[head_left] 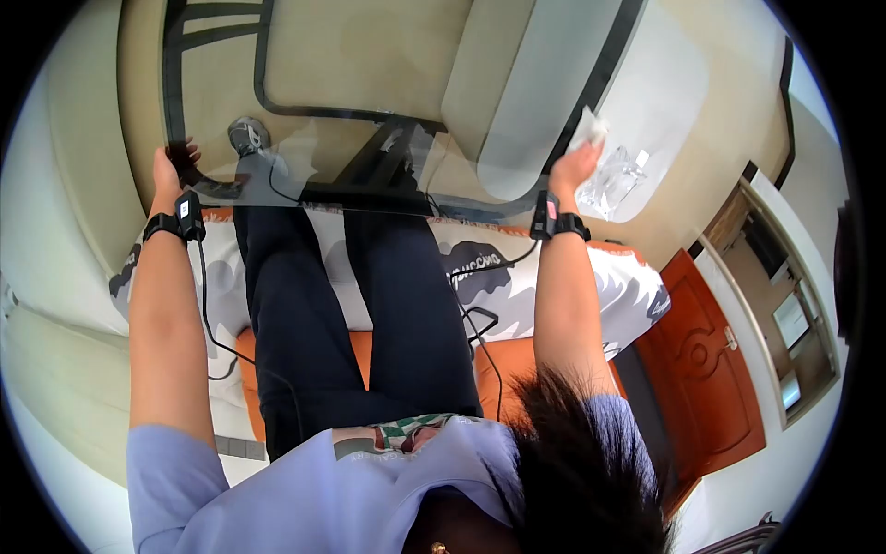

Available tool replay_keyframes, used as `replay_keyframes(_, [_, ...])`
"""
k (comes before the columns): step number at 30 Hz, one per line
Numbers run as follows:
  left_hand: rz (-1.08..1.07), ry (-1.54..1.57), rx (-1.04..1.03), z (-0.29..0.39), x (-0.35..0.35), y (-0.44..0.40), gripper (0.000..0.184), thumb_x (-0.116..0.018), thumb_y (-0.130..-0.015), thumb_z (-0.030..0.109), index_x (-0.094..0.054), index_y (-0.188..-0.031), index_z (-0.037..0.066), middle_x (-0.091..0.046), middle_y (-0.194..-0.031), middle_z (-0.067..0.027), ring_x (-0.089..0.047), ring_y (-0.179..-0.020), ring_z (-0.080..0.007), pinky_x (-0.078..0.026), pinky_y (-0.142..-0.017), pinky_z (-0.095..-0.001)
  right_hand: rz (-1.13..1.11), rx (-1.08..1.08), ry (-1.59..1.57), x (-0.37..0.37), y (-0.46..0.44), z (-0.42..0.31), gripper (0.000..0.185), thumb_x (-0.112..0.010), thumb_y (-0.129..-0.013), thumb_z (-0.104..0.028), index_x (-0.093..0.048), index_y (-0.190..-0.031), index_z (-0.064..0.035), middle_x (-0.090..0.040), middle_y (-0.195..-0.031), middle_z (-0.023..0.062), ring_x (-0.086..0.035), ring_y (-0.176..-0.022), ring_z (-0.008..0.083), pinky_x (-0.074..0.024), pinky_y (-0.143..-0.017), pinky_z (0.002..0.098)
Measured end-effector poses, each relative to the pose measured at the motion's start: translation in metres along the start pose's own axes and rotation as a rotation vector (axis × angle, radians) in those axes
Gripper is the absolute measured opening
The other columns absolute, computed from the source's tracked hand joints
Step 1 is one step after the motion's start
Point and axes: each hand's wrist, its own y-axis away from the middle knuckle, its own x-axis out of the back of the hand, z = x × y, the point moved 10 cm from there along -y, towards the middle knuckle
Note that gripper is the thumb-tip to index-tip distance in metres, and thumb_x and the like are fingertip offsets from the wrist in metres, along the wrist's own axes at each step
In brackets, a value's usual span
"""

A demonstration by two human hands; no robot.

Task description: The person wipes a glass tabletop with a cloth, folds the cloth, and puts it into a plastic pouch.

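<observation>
A glass tabletop (415, 194) with a black border stretches in front of my knees. My left hand (171, 168) is at its left edge, with the fingers curled round the rim and looking darker through the border. Near the right edge, my right hand (576, 166) is closed on a crumpled white tissue (588, 127). A clear crumpled plastic wrapper (618, 180) lies just right of that hand. Whether the right hand also touches the glass is hard to tell.
Black table legs (378, 152) and my grey shoe (247, 137) show through the glass. I sit on an orange sofa (503, 360) with a patterned cover (503, 300). Black cables (205, 305) run from both wrist devices. A reddish wooden door (701, 369) stands at the right.
</observation>
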Motion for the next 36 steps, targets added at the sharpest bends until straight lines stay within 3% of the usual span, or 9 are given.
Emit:
replay_keyframes(3, [-0.031, 0.073, 0.036, -0.004, -0.007, 0.002, 0.057, -0.020, -0.094, 0.036, -0.059, -0.111, -0.003, -0.065, -0.102, -0.0147, -0.063, -0.090, -0.0273, -0.048, -0.081, -0.0357, 0.141, -0.068, -0.111, 0.033, -0.003, -0.004, 0.037, -0.036, -0.091, -0.012, -0.050, -0.120, 0.0066, -0.061, -0.106, 0.0211, -0.058, -0.092, 0.0317, -0.0431, -0.084, 0.0381])
replay_keyframes(12, [-0.155, 0.079, 0.097, -0.008, -0.016, 0.014, 0.063, -0.020, -0.091, 0.044, -0.062, -0.112, 0.002, -0.067, -0.102, -0.0108, -0.063, -0.092, -0.0225, -0.046, -0.083, -0.0336, -0.201, 0.340, -0.388, -0.046, 0.097, -0.230, 0.052, -0.034, -0.094, -0.026, -0.041, -0.133, 0.0079, -0.049, -0.132, 0.0215, -0.047, -0.123, 0.0286, -0.0349, -0.102, 0.0355])
replay_keyframes(17, [-0.264, 0.184, 0.093, -0.020, -0.020, 0.017, 0.058, -0.024, -0.092, 0.040, -0.064, -0.109, 0.002, -0.066, -0.087, -0.0086, -0.062, -0.080, -0.0200, -0.048, -0.080, -0.0351, -0.207, -0.178, -0.743, -0.130, 0.191, -0.295, 0.038, -0.036, -0.092, -0.020, -0.051, -0.115, 0.0059, -0.058, -0.104, 0.0133, -0.054, -0.098, 0.0214, -0.0415, -0.086, 0.0318])
replay_keyframes(21, [-0.429, 0.306, 0.132, -0.016, -0.034, 0.026, 0.057, -0.025, -0.091, 0.040, -0.060, -0.113, 0.000, -0.061, -0.079, -0.0062, -0.057, -0.076, -0.0202, -0.047, -0.076, -0.0339, -0.235, -0.528, -1.253, -0.176, 0.241, -0.326, 0.041, -0.035, -0.091, -0.018, -0.047, -0.121, 0.0056, -0.056, -0.112, 0.0141, -0.054, -0.101, 0.0218, -0.0421, -0.087, 0.0322])
replay_keyframes(24, [-0.553, 0.371, 0.167, -0.012, -0.039, 0.031, 0.060, -0.022, -0.091, 0.042, -0.058, -0.116, 0.000, -0.060, -0.082, -0.0055, -0.056, -0.078, -0.0194, -0.046, -0.077, -0.0335, -0.241, 0.113, -0.942, -0.150, 0.242, -0.406, 0.043, -0.033, -0.091, -0.017, -0.047, -0.123, 0.0084, -0.057, -0.118, 0.0168, -0.058, -0.104, 0.0283, -0.0456, -0.089, 0.0343])
replay_keyframes(25, [-0.634, 0.414, 0.181, -0.009, -0.044, 0.037, 0.062, -0.021, -0.091, 0.044, -0.057, -0.117, 0.001, -0.061, -0.087, -0.0061, -0.056, -0.082, -0.0196, -0.045, -0.079, -0.0335, -0.480, 0.162, -0.803, -0.158, 0.253, -0.429, 0.048, -0.033, -0.087, -0.011, -0.043, -0.132, 0.0017, -0.052, -0.128, 0.0202, -0.056, -0.109, 0.0296, -0.0444, -0.090, 0.0327])
replay_keyframes(27, [-0.718, 0.460, 0.199, -0.003, -0.047, 0.046, 0.064, -0.020, -0.092, 0.047, -0.055, -0.119, 0.001, -0.062, -0.091, -0.0066, -0.056, -0.086, -0.0198, -0.045, -0.081, -0.0335, -0.475, 0.771, -0.506, -0.194, 0.293, -0.472, 0.052, -0.039, -0.082, -0.004, -0.044, -0.133, -0.0001, -0.045, -0.135, 0.0217, -0.044, -0.124, 0.0367, -0.0346, -0.104, 0.0407])
replay_keyframes(30, [-0.524, 0.455, 0.180, -0.001, -0.036, 0.049, 0.066, -0.017, -0.093, 0.051, -0.043, -0.131, 0.004, -0.057, -0.119, -0.0098, -0.054, -0.109, -0.0243, -0.041, -0.095, -0.0386, -0.720, 0.901, -0.237, -0.261, 0.359, -0.480, 0.054, -0.053, -0.077, -0.015, -0.049, -0.131, -0.0119, -0.040, -0.142, 0.0109, -0.036, -0.131, 0.0293, -0.0267, -0.108, 0.0472])
replay_keyframes(36, [-0.457, 0.494, 0.141, 0.000, -0.032, 0.045, 0.067, -0.020, -0.092, 0.056, -0.041, -0.134, 0.008, -0.051, -0.126, -0.0114, -0.052, -0.112, -0.0252, -0.039, -0.096, -0.0394, -0.738, 1.054, -0.060, -0.273, 0.383, -0.462, 0.060, -0.058, -0.076, -0.018, -0.046, -0.134, -0.0231, -0.032, -0.148, 0.0024, -0.032, -0.134, 0.0218, -0.0244, -0.110, 0.0444])
